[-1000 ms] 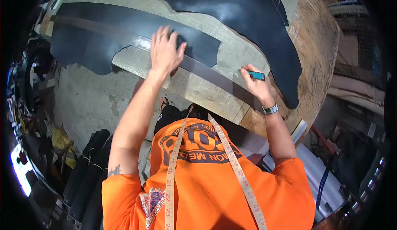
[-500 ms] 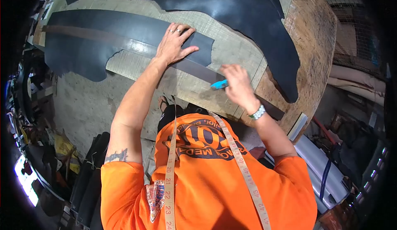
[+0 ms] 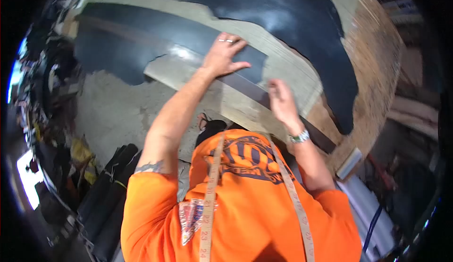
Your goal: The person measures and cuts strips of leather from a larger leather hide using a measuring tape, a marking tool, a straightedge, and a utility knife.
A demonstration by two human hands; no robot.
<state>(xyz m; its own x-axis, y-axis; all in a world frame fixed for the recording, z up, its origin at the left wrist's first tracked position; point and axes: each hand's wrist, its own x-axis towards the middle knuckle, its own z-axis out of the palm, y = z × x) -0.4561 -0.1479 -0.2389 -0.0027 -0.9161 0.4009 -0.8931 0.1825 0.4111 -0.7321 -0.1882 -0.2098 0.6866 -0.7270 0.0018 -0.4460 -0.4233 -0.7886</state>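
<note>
Table (image 3: 384, 59): worn wood, pale board (image 3: 299, 80) on top. Larger dark sheet (image 3: 292, 12), ragged-edged, lies on the far side. Smaller dark sheet (image 3: 122, 31) lies nearer, apart from it, crossed by a long flat bar (image 3: 250, 88).

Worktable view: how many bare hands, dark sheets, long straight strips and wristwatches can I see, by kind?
Bare hands, left hand and right hand: 2
Dark sheets, large sheet and smaller sheet, taken as one piece under the strip: 2
Long straight strip: 1
Wristwatch: 1
Total: 6
</note>
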